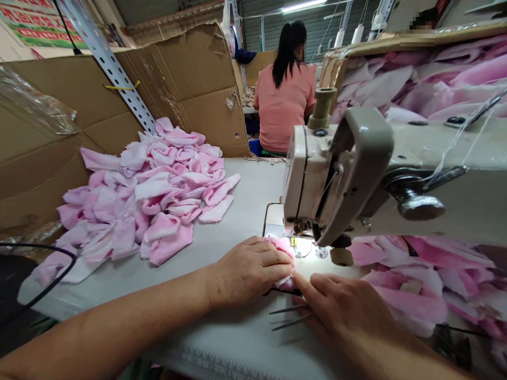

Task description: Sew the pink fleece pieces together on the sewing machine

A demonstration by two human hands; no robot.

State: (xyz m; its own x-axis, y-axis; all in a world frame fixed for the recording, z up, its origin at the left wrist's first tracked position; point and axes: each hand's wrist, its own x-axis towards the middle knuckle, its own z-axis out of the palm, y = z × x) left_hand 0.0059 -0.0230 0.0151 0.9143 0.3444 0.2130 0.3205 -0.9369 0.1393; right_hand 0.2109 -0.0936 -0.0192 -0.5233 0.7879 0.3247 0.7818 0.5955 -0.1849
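Note:
My left hand [249, 269] is closed over a small piece of pink plush cloth [283, 245], its fingers pressing it down just left of the needle area. At the cloth's lower edge is the outstretched index finger of my right hand [344, 311]. Under that hand's curled fingers sits a thin two-pronged metal tool [291, 316], like tweezers or thread snips, its prongs apart and pointing left. The sewing machine [340, 174] stands over the lit needle plate [312, 249]. Its presser foot is mostly hidden.
A heap of pink cloth pieces [158, 190] lies on the table [245, 195] at left, against cardboard [190, 84]. More pink pieces [407, 295] lie right, under the machine arm. A full carton [336, 68] stands behind. A person in a salmon top [283, 105] sits beyond, back turned.

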